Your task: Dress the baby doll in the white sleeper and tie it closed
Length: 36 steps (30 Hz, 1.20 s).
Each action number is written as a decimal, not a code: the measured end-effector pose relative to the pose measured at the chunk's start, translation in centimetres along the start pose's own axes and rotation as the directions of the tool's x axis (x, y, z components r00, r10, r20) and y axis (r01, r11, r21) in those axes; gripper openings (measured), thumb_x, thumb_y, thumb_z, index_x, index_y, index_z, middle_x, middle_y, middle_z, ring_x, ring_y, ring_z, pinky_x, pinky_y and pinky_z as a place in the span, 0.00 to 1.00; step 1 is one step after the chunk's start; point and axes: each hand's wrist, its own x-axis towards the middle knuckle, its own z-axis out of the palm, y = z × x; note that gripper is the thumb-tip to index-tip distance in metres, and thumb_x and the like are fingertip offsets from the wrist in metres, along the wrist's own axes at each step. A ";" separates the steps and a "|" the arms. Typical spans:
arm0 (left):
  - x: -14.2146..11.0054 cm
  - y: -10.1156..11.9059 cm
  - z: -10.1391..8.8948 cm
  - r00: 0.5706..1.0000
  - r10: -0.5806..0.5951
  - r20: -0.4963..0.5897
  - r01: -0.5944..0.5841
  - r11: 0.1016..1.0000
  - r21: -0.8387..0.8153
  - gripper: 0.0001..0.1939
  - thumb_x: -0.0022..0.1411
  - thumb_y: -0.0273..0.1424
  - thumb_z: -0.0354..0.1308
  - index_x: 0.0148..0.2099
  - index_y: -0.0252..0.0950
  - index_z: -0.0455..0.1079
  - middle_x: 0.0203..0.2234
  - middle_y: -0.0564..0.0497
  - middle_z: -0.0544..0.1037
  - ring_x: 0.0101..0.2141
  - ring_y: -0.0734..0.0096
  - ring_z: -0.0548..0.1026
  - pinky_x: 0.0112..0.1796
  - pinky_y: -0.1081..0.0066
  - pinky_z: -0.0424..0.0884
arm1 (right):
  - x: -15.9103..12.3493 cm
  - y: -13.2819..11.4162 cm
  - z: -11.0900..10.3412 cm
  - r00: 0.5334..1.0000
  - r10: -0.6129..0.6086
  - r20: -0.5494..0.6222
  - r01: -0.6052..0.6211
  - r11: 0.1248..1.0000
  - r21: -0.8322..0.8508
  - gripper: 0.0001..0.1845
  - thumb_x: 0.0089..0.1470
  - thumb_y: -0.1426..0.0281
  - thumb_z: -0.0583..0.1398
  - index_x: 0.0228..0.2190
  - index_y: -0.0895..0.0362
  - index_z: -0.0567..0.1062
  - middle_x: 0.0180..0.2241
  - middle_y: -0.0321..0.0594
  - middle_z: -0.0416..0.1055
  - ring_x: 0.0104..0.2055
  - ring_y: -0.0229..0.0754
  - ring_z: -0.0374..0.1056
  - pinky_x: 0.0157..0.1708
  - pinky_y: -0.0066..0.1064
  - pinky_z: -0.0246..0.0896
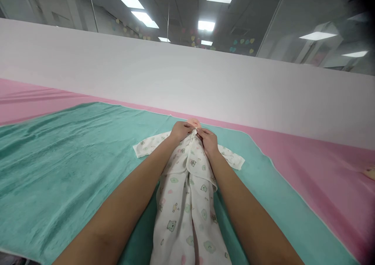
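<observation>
A baby doll lies on its back, its head point(193, 122) partly showing beyond my hands. It is dressed in a white baby jacket point(178, 159) printed with small animals, sleeves spread to both sides. Matching baby trousers point(181, 210) stretch toward me. At the neckline my left hand point(182, 130) pinches the jacket's collar from the left. Opposite it, my right hand point(207, 138) has its fingers closed on the collar's other side. The two hands nearly meet at the top of the front opening. Whatever fastener sits between the fingertips is too small to make out.
A teal blanket point(88, 171) with soft folds lies under the doll, over a pink sheet point(307, 167). Behind runs a white wall point(175, 81) with glass panels above it. A small pale object point(369, 173) shows at the right edge.
</observation>
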 end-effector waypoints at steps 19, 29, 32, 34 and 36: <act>-0.5 0.8 -0.2 0.976 -0.216 0.009 0.202 0.898 -0.390 0.03 0.47 0.19 0.59 0.25 0.30 0.68 0.19 0.50 0.74 0.26 0.75 0.74 0.35 0.74 0.71 | -0.6 -0.9 -0.2 0.995 -0.047 0.084 0.061 0.983 -0.176 0.14 0.36 0.61 0.65 0.27 0.54 0.79 0.32 0.37 0.76 0.39 0.44 0.69 0.42 0.34 0.61; -0.6 0.8 -0.2 0.975 -0.221 -0.014 0.205 0.924 -0.323 0.06 0.43 0.20 0.61 0.27 0.31 0.68 0.16 0.53 0.72 0.21 0.76 0.70 0.29 0.74 0.69 | -0.7 -0.8 -0.7 0.982 -0.077 0.172 0.111 0.974 -0.197 0.11 0.37 0.65 0.64 0.28 0.53 0.79 0.35 0.36 0.76 0.43 0.44 0.69 0.48 0.35 0.60; -0.6 0.9 -0.1 0.980 -0.187 -0.068 0.174 0.970 -0.169 0.07 0.43 0.23 0.62 0.28 0.33 0.68 0.15 0.55 0.70 0.21 0.76 0.70 0.29 0.74 0.67 | -0.4 -0.5 -0.8 0.983 -0.077 0.168 0.108 0.977 -0.183 0.09 0.37 0.68 0.63 0.27 0.53 0.79 0.35 0.36 0.76 0.43 0.44 0.69 0.48 0.35 0.60; -0.5 0.8 0.0 0.984 -0.131 -0.124 0.133 0.991 0.007 0.07 0.43 0.25 0.62 0.27 0.33 0.69 0.15 0.55 0.71 0.22 0.75 0.70 0.29 0.74 0.66 | -0.2 -0.4 -0.8 0.983 -0.091 0.161 0.121 0.974 -0.191 0.08 0.37 0.69 0.62 0.26 0.53 0.79 0.35 0.35 0.76 0.42 0.43 0.69 0.48 0.35 0.60; -0.3 0.6 0.1 0.987 -0.056 -0.150 0.080 0.985 0.156 0.06 0.43 0.27 0.62 0.27 0.34 0.70 0.19 0.53 0.74 0.25 0.73 0.71 0.30 0.74 0.65 | -0.2 -0.4 -0.8 0.983 -0.100 0.155 0.132 0.968 -0.215 0.08 0.38 0.69 0.61 0.26 0.53 0.79 0.34 0.35 0.76 0.42 0.43 0.69 0.47 0.34 0.60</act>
